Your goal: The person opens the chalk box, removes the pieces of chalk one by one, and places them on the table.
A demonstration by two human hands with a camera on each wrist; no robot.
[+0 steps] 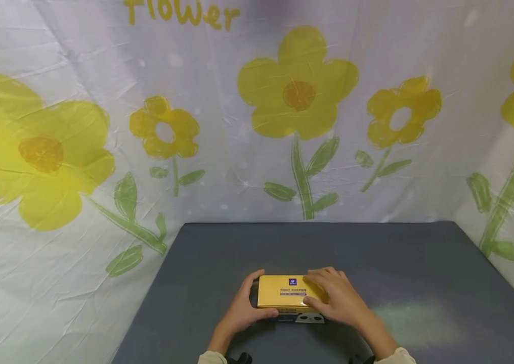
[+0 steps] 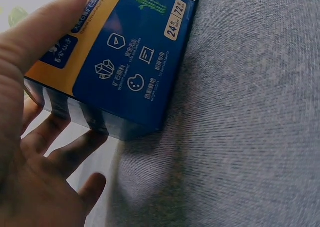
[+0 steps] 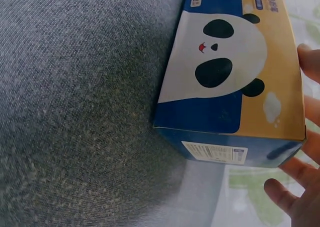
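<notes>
L hand point(image 1: 243, 308) & R hand point(image 1: 336, 298) clasp glossy rectangular yellow-blue box point(image 1: 284, 292) on grey felt-like tabletop point(image 1: 421, 263).

"Flower" in yellow handwriting on the backdrop cloth point(image 1: 102, 126), at 12 o'clock of the head view, top cut off by the frame edge. Yellow-and-blue box point(image 1: 284, 293): small blue logo square on the lid with lines of Chinese print under it, too small to read. Left wrist view, blue side of the box point(image 2: 130, 72): "24" and "72" in a cream tag toward 1 o'clock; white icons with Chinese captions, unreadable. Right wrist view: panda face drawing; white label on the box end, print illegible.
</notes>
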